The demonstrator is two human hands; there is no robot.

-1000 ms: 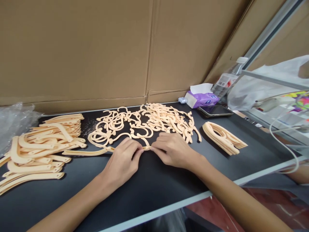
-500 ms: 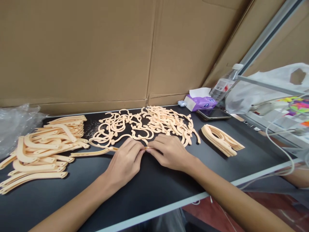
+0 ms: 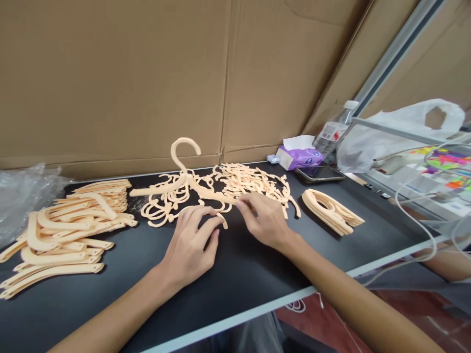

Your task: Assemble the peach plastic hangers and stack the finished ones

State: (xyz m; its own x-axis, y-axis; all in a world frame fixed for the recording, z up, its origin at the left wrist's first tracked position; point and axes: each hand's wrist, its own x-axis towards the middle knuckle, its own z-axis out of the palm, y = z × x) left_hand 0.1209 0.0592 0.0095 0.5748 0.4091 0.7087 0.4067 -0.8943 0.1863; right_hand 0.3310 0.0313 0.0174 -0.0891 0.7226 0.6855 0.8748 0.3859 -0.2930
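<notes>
While the right hand (image 3: 265, 220) grips one end of a cream hanger (image 3: 165, 188) between its fingers, holding it hook-up near the pile of loose hooks (image 3: 253, 182) on the black tabletop (image 3: 239, 279), the left hand (image 3: 192, 240) has its fingers loosely curled and parted beside a curved piece (image 3: 223, 221).

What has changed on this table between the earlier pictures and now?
The hanger has come up from low between the hands, hook now upward, one end in the right hand. The left hand has let go of it, thumb and forefinger apart. The pile of curved pieces, the stacked bundle, the phone and the tissue pack stayed put.
</notes>
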